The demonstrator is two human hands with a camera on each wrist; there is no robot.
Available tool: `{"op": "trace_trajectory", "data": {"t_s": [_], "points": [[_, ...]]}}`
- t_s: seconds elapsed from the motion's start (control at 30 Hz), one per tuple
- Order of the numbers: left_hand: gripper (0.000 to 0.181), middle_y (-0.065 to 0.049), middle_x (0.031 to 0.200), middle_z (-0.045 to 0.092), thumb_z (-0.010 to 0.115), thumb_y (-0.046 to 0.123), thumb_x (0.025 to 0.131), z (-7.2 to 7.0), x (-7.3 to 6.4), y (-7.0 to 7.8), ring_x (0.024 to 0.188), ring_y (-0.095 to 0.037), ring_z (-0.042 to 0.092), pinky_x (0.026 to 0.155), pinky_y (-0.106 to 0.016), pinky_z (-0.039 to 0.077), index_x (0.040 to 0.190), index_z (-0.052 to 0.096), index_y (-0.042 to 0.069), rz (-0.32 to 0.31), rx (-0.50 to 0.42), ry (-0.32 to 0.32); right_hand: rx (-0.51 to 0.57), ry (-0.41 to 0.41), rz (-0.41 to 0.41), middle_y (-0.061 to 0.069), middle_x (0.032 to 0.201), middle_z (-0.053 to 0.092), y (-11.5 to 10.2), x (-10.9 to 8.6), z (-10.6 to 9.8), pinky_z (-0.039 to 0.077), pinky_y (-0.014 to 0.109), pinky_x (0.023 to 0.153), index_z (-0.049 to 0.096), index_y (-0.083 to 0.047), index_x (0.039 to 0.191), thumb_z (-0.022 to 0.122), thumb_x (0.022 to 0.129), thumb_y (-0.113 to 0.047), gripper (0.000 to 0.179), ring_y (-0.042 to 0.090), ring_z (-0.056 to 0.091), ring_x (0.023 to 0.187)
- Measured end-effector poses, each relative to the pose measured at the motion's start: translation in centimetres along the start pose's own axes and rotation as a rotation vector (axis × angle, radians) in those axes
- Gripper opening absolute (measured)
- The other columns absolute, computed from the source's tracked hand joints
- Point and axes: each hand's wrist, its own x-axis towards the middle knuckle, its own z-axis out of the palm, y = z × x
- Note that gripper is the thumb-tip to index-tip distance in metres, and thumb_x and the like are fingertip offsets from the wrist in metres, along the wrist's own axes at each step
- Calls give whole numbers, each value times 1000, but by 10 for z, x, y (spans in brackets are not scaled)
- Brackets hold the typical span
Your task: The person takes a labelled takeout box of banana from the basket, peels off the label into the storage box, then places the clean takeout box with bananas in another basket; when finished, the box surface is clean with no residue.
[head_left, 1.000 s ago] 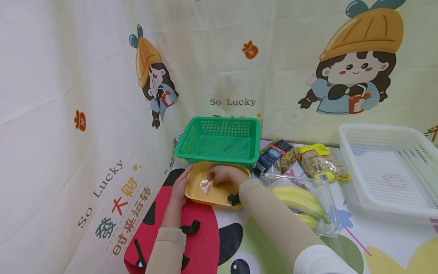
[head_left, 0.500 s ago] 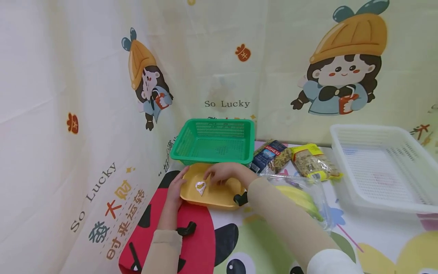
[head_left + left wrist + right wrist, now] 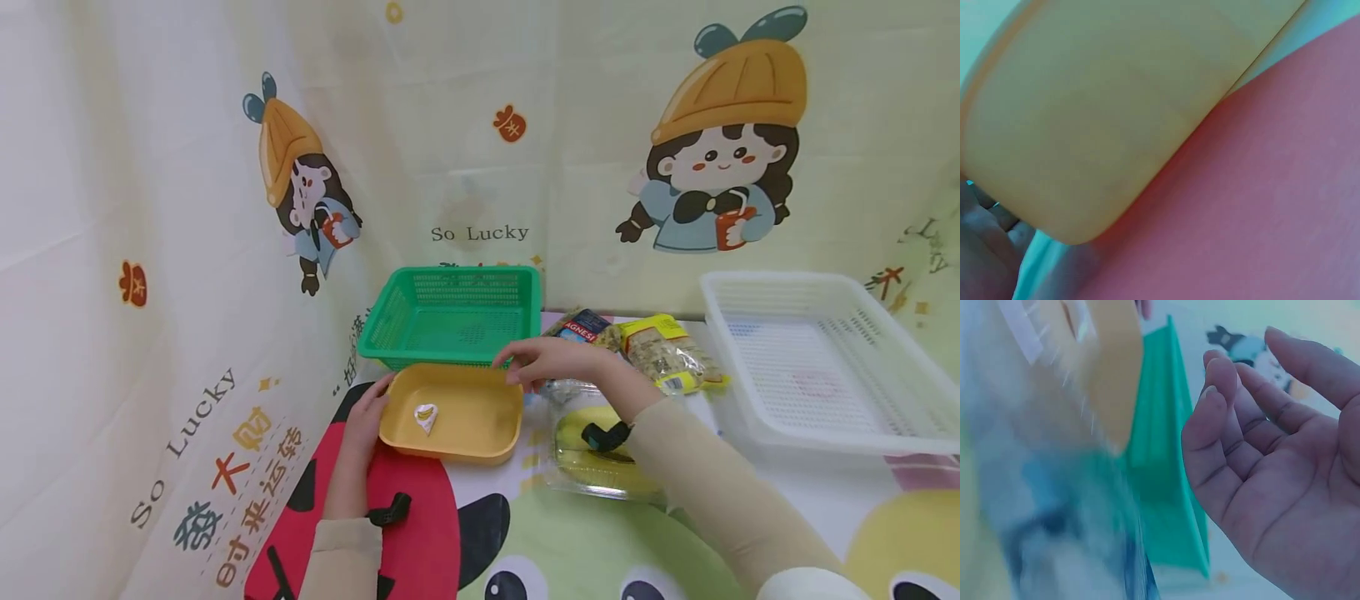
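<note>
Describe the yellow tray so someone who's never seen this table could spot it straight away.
Find the green basket by the patterned curtain. Just in front of it sits the yellow tray, the left hand at its left end. Unlike that basket and the white basket, it has solid walls, with a small banana-printed label inside.

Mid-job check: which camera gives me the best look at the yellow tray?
The head view: nearly all of the yellow tray shows there, inside and rim. The left wrist view has only a close, cropped part of its outside; the right wrist view catches just a part, at the top.
</note>
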Motion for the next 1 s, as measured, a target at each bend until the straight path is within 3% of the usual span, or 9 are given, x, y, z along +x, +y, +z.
{"op": "trace_trajectory", "data": {"t_s": [0.07,0.17,0.3,0.4,0.53,0.7,0.9,1.0], "points": [[42,-3,157,39,41,29,104,-3,-4,5,146,-27,34,119,-50,31,145,52,26,68,155,52,15,30,-4,12,108,65,8,-21,-7,55,47,82,55,-20,136,61,98,-28,39,31,62,86],[39,-7,152,46,42,25,104,1,-15,20,143,-30,38,116,-54,33,140,57,20,223,322,144,32,85,-10,13,113,65,22,-54,-16,56,45,83,53,-19,137,60,98,-28,40,32,63,90],[34,-11,136,60,47,13,101,24,-34,46,126,-29,54,104,-43,46,130,65,12,411,321,200,28,183,-7,13,115,63,37,-98,-21,57,40,83,52,-17,137,60,99,-28,41,36,62,97],[31,-9,129,65,50,9,101,46,-46,62,120,-25,58,99,-30,47,126,68,11,478,264,148,10,263,-2,17,120,62,47,-128,-21,57,34,83,50,-13,139,58,100,-27,42,32,63,99],[32,-5,132,64,51,10,102,79,-59,78,125,-21,58,106,-33,46,129,66,14,476,188,-3,3,365,1,20,130,59,64,-162,-16,55,27,87,49,-11,140,56,101,-25,42,23,66,105],[37,-5,141,57,50,9,102,119,-73,86,135,-23,51,114,-43,39,137,59,14,477,125,-189,-34,519,-13,11,134,59,80,-189,0,51,19,92,54,-19,136,56,101,-30,36,22,60,120],[44,1,152,46,49,17,103,160,-87,90,142,-22,42,117,-45,35,146,48,22,435,131,-312,-88,682,0,7,142,54,95,-205,19,46,13,91,50,-19,142,49,104,-35,41,11,53,127],[46,1,157,39,48,21,104,176,-99,94,146,-24,37,118,-47,32,149,43,26,363,87,-351,-55,754,6,13,147,48,105,-210,26,42,10,91,44,-18,147,47,105,-34,46,-4,47,126]]}}
